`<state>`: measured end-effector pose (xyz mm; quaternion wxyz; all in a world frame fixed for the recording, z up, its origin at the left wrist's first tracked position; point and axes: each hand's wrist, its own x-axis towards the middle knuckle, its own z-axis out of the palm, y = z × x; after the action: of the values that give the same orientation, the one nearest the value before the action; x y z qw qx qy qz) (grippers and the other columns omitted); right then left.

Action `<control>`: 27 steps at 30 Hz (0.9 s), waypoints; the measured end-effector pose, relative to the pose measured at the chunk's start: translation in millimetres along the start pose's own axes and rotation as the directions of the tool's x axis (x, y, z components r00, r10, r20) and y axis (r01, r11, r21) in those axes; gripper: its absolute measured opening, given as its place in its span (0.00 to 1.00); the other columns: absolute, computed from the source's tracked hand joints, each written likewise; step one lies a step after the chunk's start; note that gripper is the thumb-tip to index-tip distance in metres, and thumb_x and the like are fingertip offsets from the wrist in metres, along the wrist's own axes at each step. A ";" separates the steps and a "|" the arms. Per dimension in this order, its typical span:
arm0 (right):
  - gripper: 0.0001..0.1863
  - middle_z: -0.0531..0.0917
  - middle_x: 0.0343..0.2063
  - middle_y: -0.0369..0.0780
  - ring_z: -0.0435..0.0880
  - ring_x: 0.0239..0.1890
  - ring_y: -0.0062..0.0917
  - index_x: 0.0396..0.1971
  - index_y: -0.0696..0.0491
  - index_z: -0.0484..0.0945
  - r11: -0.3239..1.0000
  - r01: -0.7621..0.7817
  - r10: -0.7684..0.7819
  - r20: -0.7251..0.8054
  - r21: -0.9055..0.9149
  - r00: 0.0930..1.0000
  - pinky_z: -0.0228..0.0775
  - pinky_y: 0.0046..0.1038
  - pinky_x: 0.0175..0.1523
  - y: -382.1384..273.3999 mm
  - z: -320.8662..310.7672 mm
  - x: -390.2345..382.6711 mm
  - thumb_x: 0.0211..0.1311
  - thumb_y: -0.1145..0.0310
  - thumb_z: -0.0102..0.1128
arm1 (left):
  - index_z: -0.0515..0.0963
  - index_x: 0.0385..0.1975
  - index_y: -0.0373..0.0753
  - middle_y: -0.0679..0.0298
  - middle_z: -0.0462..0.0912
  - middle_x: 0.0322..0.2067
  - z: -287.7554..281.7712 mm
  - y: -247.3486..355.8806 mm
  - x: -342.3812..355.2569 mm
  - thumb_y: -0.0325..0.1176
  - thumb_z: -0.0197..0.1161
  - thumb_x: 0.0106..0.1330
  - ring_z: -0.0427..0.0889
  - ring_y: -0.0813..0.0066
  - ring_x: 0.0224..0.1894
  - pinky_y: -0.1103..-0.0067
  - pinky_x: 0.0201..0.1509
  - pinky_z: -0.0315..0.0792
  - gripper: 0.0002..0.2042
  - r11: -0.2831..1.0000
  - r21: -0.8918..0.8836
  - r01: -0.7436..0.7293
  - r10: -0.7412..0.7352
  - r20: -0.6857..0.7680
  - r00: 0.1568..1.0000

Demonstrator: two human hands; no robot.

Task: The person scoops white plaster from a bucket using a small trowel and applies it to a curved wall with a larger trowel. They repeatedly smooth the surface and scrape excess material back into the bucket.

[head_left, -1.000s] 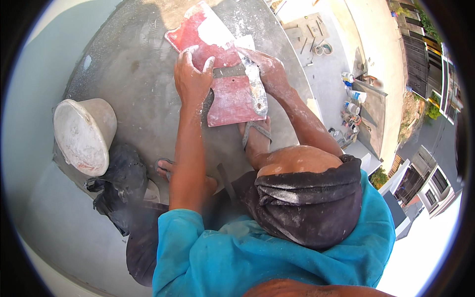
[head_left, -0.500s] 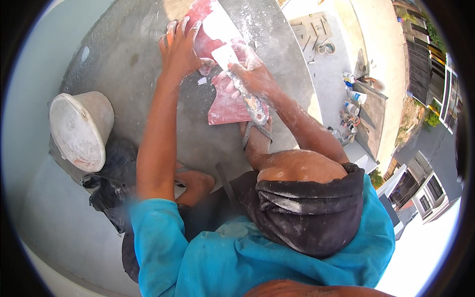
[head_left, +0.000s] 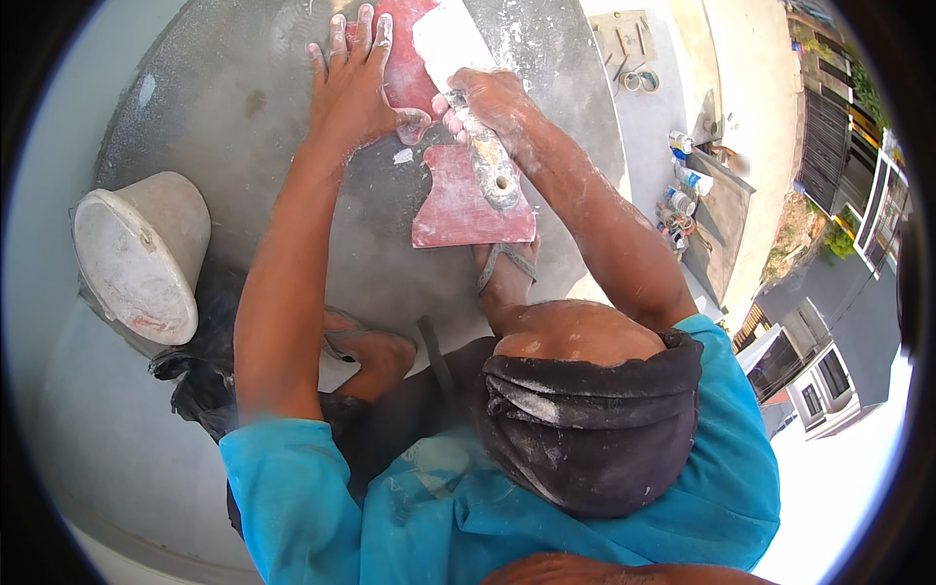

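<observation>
My right hand (head_left: 492, 102) grips the worn, whitened handle of a putty knife (head_left: 490, 166). Its white blade (head_left: 453, 44) lies over a red plate (head_left: 408, 73) at the top of the view. Fingers spread and dusted with white, my left hand (head_left: 353, 97) rests flat along the plate's left side, its thumb at the lower edge. Closer to me, a red spreader (head_left: 458, 216) with curved-in sides lies partly under the knife's handle, its straight edge beside my sandalled right foot (head_left: 507, 283). A small white lump (head_left: 403, 156) sits on the grey surface below my left thumb.
A whitened bucket (head_left: 146, 253) stands at left, with black plastic (head_left: 200, 380) behind my left arm. My bent right knee (head_left: 585, 331), under a dark trouser leg, rises at centre. Beyond the grey surface's right edge (head_left: 616, 127), several containers (head_left: 687, 190) sit lower down.
My right hand has pushed the putty knife farther up over the red plate. The left hand's fingers are straighter and more spread. The view has shifted slightly.
</observation>
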<state>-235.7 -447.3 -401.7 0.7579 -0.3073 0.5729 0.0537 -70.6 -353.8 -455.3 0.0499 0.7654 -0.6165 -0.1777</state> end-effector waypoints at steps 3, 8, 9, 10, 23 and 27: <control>0.14 0.81 0.23 0.40 0.75 0.16 0.20 0.42 0.63 0.75 0.998 0.051 -0.051 -0.022 -0.024 0.998 0.71 0.23 0.20 16.9 -5.6 -13.5 0.68 0.66 0.52 | 0.50 0.74 0.44 0.55 0.43 0.75 0.1 3.3 0.1 0.57 0.79 0.37 0.39 0.46 0.76 0.43 0.73 0.41 0.62 1.000 0.009 -0.006 0.006 0.009 1.000; 0.13 0.79 0.22 0.38 0.75 0.14 0.19 0.35 0.60 0.76 0.997 0.073 -0.071 -0.079 0.022 0.994 0.68 0.22 0.18 10.0 -2.3 2.8 0.66 0.65 0.52 | 0.50 0.74 0.44 0.55 0.44 0.75 -5.4 11.2 5.6 0.57 0.78 0.39 0.41 0.46 0.76 0.41 0.72 0.42 0.60 1.000 0.004 -0.010 0.010 -0.010 1.000; 0.12 0.80 0.23 0.38 0.75 0.15 0.19 0.31 0.58 0.77 0.999 0.015 -0.019 -0.110 -0.037 0.994 0.67 0.23 0.18 -12.3 8.6 1.3 0.65 0.64 0.53 | 0.51 0.74 0.44 0.55 0.44 0.75 -5.7 9.9 5.1 0.57 0.78 0.39 0.41 0.46 0.76 0.41 0.72 0.42 0.60 1.000 0.005 -0.008 0.008 -0.011 1.000; 0.12 0.80 0.22 0.37 0.75 0.15 0.19 0.31 0.58 0.77 0.996 0.012 -0.022 -0.109 -0.085 0.994 0.67 0.23 0.18 -16.3 11.5 -0.7 0.65 0.63 0.53 | 0.51 0.74 0.44 0.55 0.44 0.75 -4.7 8.5 4.4 0.57 0.78 0.39 0.41 0.46 0.76 0.41 0.72 0.43 0.60 1.000 0.009 -0.011 0.012 -0.018 1.000; 0.09 0.78 0.22 0.39 0.74 0.14 0.21 0.37 0.59 0.72 0.999 0.024 -0.021 -0.122 0.023 0.992 0.69 0.26 0.18 -0.1 17.2 -1.7 0.67 0.70 0.46 | 0.49 0.74 0.44 0.58 0.44 0.75 -14.3 11.0 5.0 0.54 0.80 0.39 0.41 0.42 0.75 0.39 0.70 0.45 0.61 0.996 0.086 0.030 -0.040 0.120 0.992; 0.14 0.80 0.21 0.39 0.76 0.16 0.20 0.34 0.58 0.78 0.996 0.066 -0.074 -0.136 -0.063 0.988 0.70 0.22 0.19 -7.1 8.8 12.8 0.67 0.62 0.51 | 0.49 0.73 0.41 0.56 0.44 0.75 -10.2 19.2 3.1 0.54 0.80 0.38 0.41 0.42 0.75 0.41 0.71 0.44 0.62 0.998 0.037 0.042 -0.046 0.103 0.994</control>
<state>-220.9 -451.8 -409.0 0.7085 -0.3523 0.6111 0.0223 -84.4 -362.7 -440.8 0.0005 0.7692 -0.6042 -0.2077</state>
